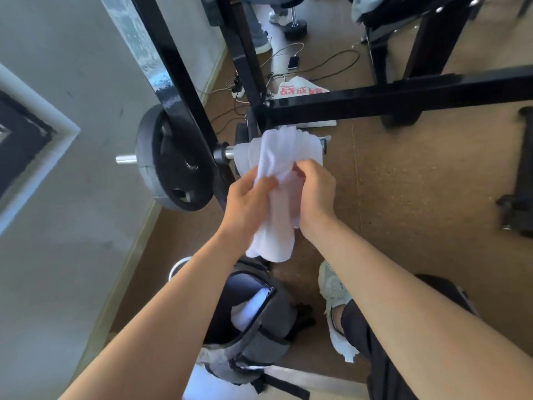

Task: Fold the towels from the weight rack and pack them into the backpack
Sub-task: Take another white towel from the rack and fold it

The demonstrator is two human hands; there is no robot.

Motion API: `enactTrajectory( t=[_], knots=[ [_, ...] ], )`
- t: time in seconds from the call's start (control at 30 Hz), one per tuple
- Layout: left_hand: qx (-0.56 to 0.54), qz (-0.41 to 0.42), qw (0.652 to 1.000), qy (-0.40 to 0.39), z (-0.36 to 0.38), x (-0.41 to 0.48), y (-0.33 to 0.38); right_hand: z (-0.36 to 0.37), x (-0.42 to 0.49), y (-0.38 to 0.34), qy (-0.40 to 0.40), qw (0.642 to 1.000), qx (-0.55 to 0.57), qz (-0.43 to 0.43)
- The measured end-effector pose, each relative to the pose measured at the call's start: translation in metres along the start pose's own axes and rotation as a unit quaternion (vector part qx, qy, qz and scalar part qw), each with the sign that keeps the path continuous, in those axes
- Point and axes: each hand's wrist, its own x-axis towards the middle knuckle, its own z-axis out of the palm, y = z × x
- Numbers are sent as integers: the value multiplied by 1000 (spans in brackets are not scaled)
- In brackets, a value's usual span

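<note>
Brown cork-like floor [403,183], grey wall [72,67], black weight rack [375,99]

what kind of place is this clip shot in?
Likely a gym or weight room: a barbell with a black weight plate on a weight rack, a dumbbell on the floor behind.

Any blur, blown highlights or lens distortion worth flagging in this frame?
Head view: the towel is overexposed, its folds washed out; glare streaks the rack upright; the dark equipment at the right edge is motion-blurred; wide-angle stretch enlarges the forearms.
</note>
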Motion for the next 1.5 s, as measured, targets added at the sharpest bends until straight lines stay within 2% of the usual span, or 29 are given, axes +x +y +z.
enactTrajectory(
  t=[0.13, 0.2, 0.3, 0.43, 0.53, 0.7, 0.8, 0.87, 0.93, 1.07, 1.2, 1.27, 1.33, 1.37, 1.43, 1.5],
  knots=[
    [-79, -14, 995, 58, -17, -6, 29, -3, 6, 7, 21, 997, 48, 54],
    [-132, -53, 986, 92, -29, -9, 38, -3, 9, 9, -20, 992, 74, 104],
    [-171, -83, 977, 91, -49, -19, 41, -2, 12, 8, -112, 975, 132, 141],
    [-160, -102, 977, 95, -68, -43, 39, -2, 11, 7, -177, 959, 172, 142],
    [-142, -129, 977, 93, -80, -62, 26, -1, 12, 3, -172, 953, 210, 138],
    [-36, -209, 973, 94, -99, -91, 1, 4, 13, 1, -126, 979, 102, 123],
    [121, -192, 967, 116, -112, -95, -19, 8, 9, 4, -73, 995, 2, 62],
    [175, -204, 955, 127, -119, -96, -30, 10, 4, 5, -32, 996, -83, 17],
    [234, -224, 937, 131, -126, -96, -38, 12, 2, 6, -2, 995, -104, -3],
    [296, -244, 919, 91, -128, -95, -42, 17, -1, -13, -52, 991, -91, -81],
    [225, -201, 948, 97, -126, -90, -45, 51, 17, -58, -118, 967, -101, -200],
    [165, -186, 963, 106, -121, -86, -45, 79, 30, -78, -139, 944, -130, -268],
    [141, -186, 967, 105, -114, -82, -46, 97, 49, -78, -179, 884, -264, -342],
    [138, -186, 968, 97, -111, -81, -47, 98, 60, -71, -212, 834, -363, -358],
    [137, -178, 971, 82, -105, -78, -46, 89, 74, -50, -273, 729, -543, -316],
    [130, -166, 975, 71, -102, -76, -47, 71, 85, -27, -282, 596, -697, -282]
  ],
)
